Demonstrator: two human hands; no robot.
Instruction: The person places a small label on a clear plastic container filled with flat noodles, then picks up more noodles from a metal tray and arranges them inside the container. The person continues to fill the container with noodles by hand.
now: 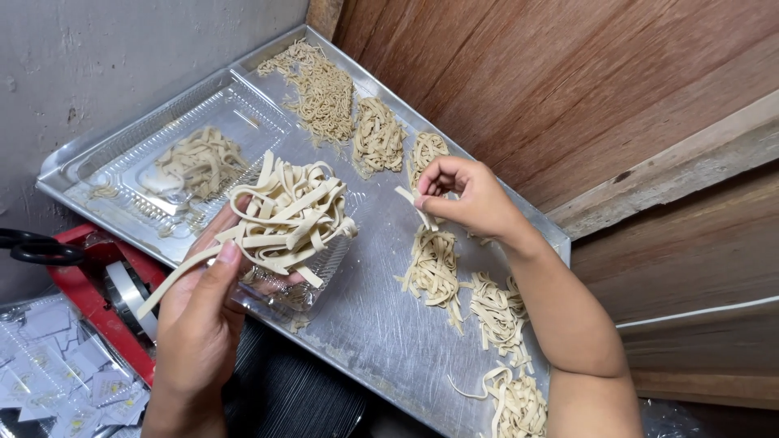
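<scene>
My left hand (199, 312) holds a clear plastic container (304, 280) piled with wide pale noodle strips (288, 215), my thumb pressing one long strip against its edge. My right hand (466, 195) hovers over the metal tray (365, 324), pinching a short noodle strip (412, 203) between fingertips. Just below that hand lies a bundle of noodles (434, 268) on the tray.
Several more noodle bundles (377, 138) lie along the tray's right side. An open clear clamshell box (187, 166) with noodles rests at the tray's left. A red tape dispenser (105, 288), black scissors (36, 247) and small paper labels (57, 373) sit at left. Wooden boards (617, 97) stand on the right.
</scene>
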